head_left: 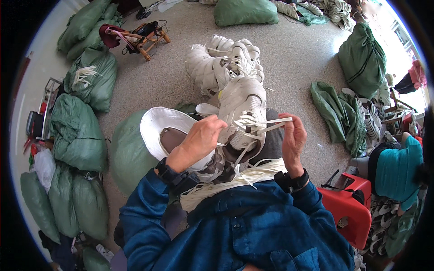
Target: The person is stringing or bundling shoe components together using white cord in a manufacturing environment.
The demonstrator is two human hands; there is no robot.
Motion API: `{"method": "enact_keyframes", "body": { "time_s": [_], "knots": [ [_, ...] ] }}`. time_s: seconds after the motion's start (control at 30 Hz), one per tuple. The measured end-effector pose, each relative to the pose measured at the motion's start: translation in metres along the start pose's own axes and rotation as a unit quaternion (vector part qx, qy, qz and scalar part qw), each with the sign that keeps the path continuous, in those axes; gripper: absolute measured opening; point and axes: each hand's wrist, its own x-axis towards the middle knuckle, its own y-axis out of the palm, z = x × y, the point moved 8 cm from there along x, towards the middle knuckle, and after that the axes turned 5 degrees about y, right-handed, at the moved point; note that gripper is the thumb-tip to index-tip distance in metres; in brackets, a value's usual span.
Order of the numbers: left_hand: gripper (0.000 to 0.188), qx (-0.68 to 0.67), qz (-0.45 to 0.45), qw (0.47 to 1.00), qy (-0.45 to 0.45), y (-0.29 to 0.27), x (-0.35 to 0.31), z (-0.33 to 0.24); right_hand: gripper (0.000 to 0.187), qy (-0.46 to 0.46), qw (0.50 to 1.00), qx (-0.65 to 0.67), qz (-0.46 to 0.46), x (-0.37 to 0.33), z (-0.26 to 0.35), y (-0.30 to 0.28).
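Right hand (296, 140): pinching lace (266, 122) | left hand (201, 137), nearer shoe (246, 92): seemingly pinching lace, tips hidden | shoe: between both, long axis fore-and-aft

Shoe (233, 97): matt, smooth, leather-like upper
Lace (276, 121) across shoe: flat, matt cloth
Seat (359, 203) right of shoe: smooth, glossy plastic
Sacks (77, 131) left of shoe: crinkled, plastic-looking

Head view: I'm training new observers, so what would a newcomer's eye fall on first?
Probably the white sneakers piled at the centre, with the left hand and right hand pinching a pale shoelace over the nearest one. Next come the bulging green sacks along the left side and the bright red plastic seat at lower right.
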Motion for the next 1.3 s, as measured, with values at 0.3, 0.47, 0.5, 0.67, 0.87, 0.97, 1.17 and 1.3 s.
{"method": "enact_keyframes", "body": {
  "time_s": [0.3,0.47,0.5,0.67,0.87,0.97,1.17,1.3],
  "knots": [
    [0.014,0.167,-0.072,0.982,0.052,-0.014,0.001,-0.001,0.021,0.092,0.991,0.068,0.076,0.003,-0.025,-0.010],
    [0.014,-0.043,-0.017,0.997,-0.063,0.000,0.009,0.007,0.018,0.178,0.962,0.077,0.191,-0.003,-0.003,0.006],
    [0.013,-0.094,-0.007,0.992,-0.079,0.003,0.009,0.008,0.018,0.171,0.965,0.080,0.181,-0.003,0.001,0.006],
    [0.012,-0.083,-0.004,0.993,-0.085,0.006,0.010,0.009,0.018,0.166,0.963,0.139,0.161,0.008,0.013,0.000],
    [0.010,-0.034,-0.022,0.998,-0.041,0.009,0.012,0.002,0.021,0.129,0.977,0.088,0.145,0.028,0.033,-0.001],
    [0.008,0.009,-0.023,1.000,0.005,0.008,0.011,-0.009,0.016,0.130,0.966,0.128,0.185,0.028,0.051,0.024],
    [0.005,0.063,0.001,0.997,0.036,0.013,0.013,-0.018,0.019,0.119,0.954,0.138,0.239,0.028,0.061,0.058],
    [0.007,0.086,-0.004,0.995,0.041,0.018,0.012,-0.016,0.020,0.121,0.949,0.143,0.253,0.029,0.065,0.064]
  ]
}}
